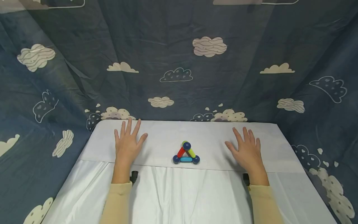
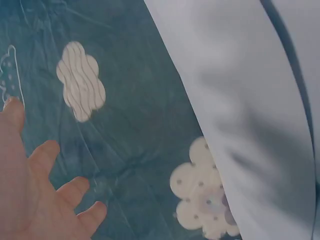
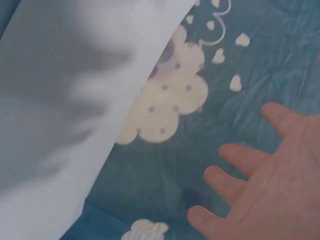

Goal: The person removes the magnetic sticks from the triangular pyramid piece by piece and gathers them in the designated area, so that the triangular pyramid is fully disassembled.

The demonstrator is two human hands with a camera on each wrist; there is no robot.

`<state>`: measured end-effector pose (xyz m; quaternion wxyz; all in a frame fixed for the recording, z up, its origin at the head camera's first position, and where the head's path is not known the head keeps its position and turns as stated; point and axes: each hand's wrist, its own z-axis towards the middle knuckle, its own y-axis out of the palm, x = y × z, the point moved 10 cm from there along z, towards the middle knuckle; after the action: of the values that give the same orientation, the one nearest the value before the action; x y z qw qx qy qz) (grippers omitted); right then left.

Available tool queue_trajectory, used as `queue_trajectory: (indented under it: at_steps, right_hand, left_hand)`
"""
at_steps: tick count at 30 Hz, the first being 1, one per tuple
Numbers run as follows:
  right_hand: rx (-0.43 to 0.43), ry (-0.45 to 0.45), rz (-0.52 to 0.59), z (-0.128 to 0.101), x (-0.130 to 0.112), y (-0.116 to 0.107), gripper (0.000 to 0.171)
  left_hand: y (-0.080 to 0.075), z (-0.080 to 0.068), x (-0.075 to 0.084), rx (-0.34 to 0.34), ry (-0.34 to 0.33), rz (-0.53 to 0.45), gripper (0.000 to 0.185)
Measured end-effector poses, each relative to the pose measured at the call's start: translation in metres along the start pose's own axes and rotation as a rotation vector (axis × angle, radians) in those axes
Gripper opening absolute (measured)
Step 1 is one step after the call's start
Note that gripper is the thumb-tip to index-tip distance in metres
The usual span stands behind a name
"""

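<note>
head view: left hand [image 1: 128, 147], fingers extended and fanned, thumb out to the side toward the middle; grip slack, palm around no object. right hand [image 1: 247, 152], same state: fingers straight, spaced apart, thumb angled inward. contact of fingertips with the tabletop cannot be told from these views; shadows fall beside both hands. pose: backs of hands face the camera, forearms reaching forward from the near edge, roughly parallel, in a pale yellow left sleeve [image 1: 117, 200] and right sleeve [image 1: 264, 202]. a small dark device [image 1: 134, 176] sits at the inner side of the left wrist, a matching dark unit [image 1: 245, 179] at the right. under the arms, a white-covered table [image 1: 167, 193], creased in its near part, with a line running across it. past that line, between the hands and well apart from both, lies a toy triangle [image 1: 185, 159]: dark blue balls [image 1: 195, 159] at the corners, red rod [image 1: 181, 152], yellow-green rod [image 1: 191, 153], light blue rod along the near side. something green shows behind the top ball, mostly hidden. left fingertips overlap the table's far edge in view. beyond: dark blue backdrop [image 1: 156, 49], cloud-printed, folded at the sides.
</note>
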<state>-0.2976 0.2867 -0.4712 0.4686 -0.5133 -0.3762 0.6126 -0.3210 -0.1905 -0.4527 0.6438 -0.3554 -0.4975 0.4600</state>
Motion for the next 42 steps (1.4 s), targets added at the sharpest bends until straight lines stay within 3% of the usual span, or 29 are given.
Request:
queue_trajectory:
  at_steps: [7, 13, 17, 20, 23, 26, 33, 42]
  right_hand:
    - [0.033, -0.075, -0.011, -0.003, -0.033, 0.004, 0.076]
    - [0.034, -0.083, 0.07, -0.007, -0.058, 0.013, 0.072]
    - [-0.048, -0.026, 0.346, -0.007, -0.068, 0.027, 0.063]
    - [-0.178, 0.067, 0.655, -0.01, -0.075, 0.046, 0.056]
    - [-0.3, 0.155, 0.912, -0.016, -0.086, 0.065, 0.055]
    - [-0.383, 0.183, 1.07, -0.022, -0.099, 0.079, 0.057]
    - [-0.464, 0.169, 1.181, -0.033, -0.122, 0.106, 0.054]
    - [-0.414, 0.19, 1.177, -0.04, -0.136, 0.116, 0.046]
  left_hand:
    - [0.005, -0.004, 0.034, 0.024, 0.071, -0.092, 0.073]
    - [0.008, -0.008, 0.059, 0.056, 0.102, -0.294, 0.065]
    - [0.018, -0.01, 0.078, 0.023, 0.113, -0.517, 0.058]
    - [0.034, -0.012, 0.092, -0.061, 0.114, -0.682, 0.053]
    - [0.05, -0.015, 0.104, -0.143, 0.114, -0.779, 0.05]
    - [0.064, -0.019, 0.114, -0.207, 0.118, -0.807, 0.048]
    - [0.094, -0.031, 0.133, -0.329, 0.127, -0.821, 0.05]
    - [0.104, -0.035, 0.145, -0.314, 0.14, -0.77, 0.046]
